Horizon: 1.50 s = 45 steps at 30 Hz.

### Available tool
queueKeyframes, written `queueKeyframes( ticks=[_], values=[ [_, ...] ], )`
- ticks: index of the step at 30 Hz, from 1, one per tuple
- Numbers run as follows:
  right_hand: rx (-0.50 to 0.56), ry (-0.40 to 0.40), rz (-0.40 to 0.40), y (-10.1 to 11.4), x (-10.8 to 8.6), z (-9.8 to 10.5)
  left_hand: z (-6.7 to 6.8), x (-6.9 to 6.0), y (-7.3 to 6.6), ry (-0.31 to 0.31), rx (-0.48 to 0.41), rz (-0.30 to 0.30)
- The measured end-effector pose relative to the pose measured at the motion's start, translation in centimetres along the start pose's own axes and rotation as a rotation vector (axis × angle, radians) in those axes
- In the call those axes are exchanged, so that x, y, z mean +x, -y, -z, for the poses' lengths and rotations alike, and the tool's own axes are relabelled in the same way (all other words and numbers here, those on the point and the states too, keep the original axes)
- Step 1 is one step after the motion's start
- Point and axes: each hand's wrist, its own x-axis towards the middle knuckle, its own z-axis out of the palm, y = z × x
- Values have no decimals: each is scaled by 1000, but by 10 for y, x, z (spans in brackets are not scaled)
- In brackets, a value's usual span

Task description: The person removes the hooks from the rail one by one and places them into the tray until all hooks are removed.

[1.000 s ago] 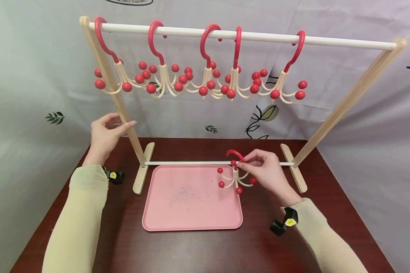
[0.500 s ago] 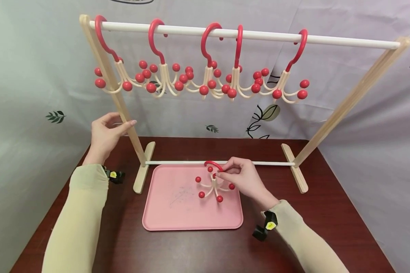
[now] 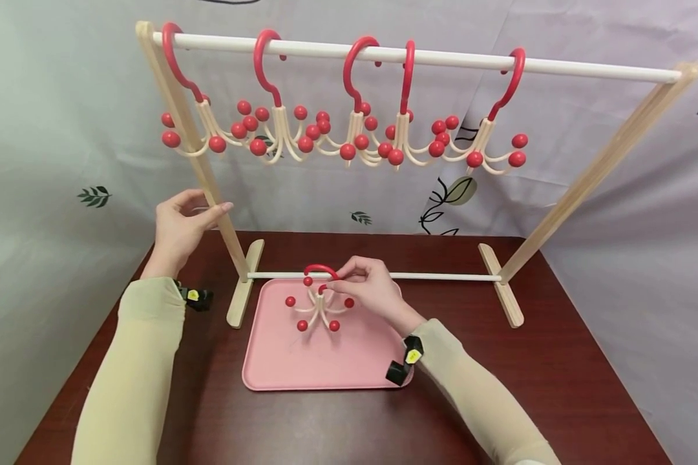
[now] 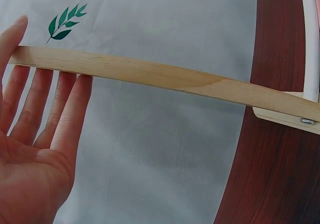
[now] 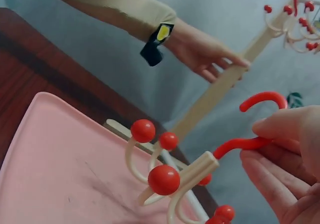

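Red hook (image 5: 239, 144) pinched by R grip (image 3: 372, 285); yellow wrist label (image 3: 413, 356), txt illegible.

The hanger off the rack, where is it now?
In the head view, the right hand holds the hanger just left of centre, over the pink tray.

Left fingers (image 4: 71, 116) lie nearly straight while right fingers (image 5: 272, 181) pinch.

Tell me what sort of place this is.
Probably a tabletop recording setup, though the wider room is hidden: a dark red-brown wood-grain table, a pale grey leaf-printed cloth backdrop, and black-and-yellow wrist devices.
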Motion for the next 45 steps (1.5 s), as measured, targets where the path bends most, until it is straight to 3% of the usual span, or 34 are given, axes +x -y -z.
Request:
queueKeyframes(
  ticks=[10,17,30,35,45],
  values=[
    [1,-27,30,-7,26,-50,-2,-1,-3,-9,-13,-15],
    [19,-66,25,-10,35,-69,-3,-3,-5,-15,-37,-10],
    [133,-41,-21,-18,32,-76,-3,-1,-2,-7,-41,-12],
    [127,-53,-27,-18,33,-78,-3,0,-1,-5,-45,-12],
    [29,-40,129,-4,29,-59,-2,-1,-1,-5,-30,-8]
  ],
)
